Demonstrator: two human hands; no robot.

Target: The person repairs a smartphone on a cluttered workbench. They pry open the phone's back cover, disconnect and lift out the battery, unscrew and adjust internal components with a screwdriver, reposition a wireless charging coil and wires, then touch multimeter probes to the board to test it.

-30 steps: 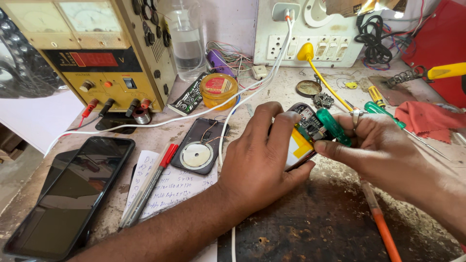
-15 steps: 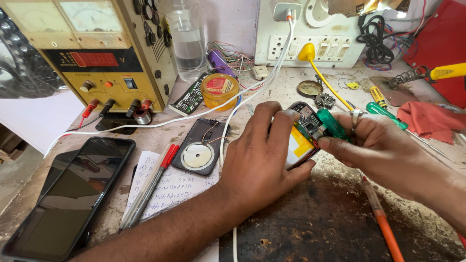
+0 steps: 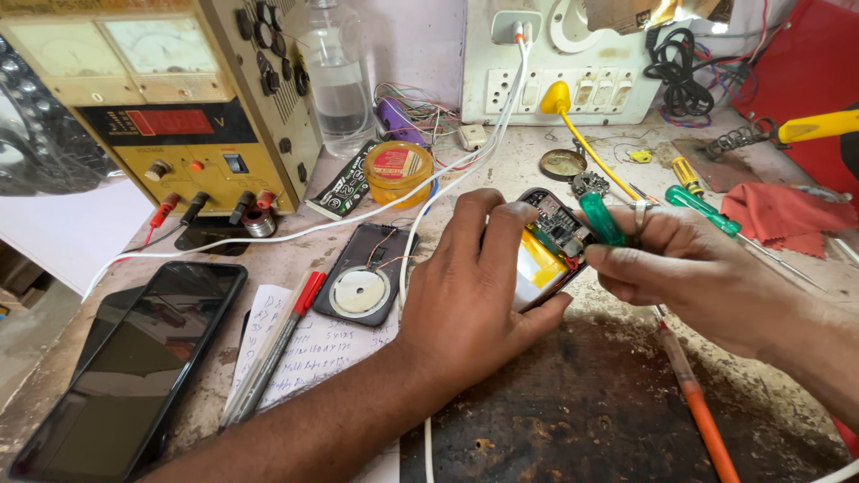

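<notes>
The left hand (image 3: 474, 286) gripped an opened gadget (image 3: 548, 250) with a yellow battery. The right hand (image 3: 689, 268) pinched a green screwdriver (image 3: 601, 219) on it, above the desk (image 3: 608, 411).

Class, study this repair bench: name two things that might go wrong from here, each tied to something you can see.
1. The green-handled screwdriver in the right hand works right beside the yellow battery; a slip might puncture it.
2. The left hand holds the opened device tilted off the bench, so it may shift and strain its thin wires.
</notes>
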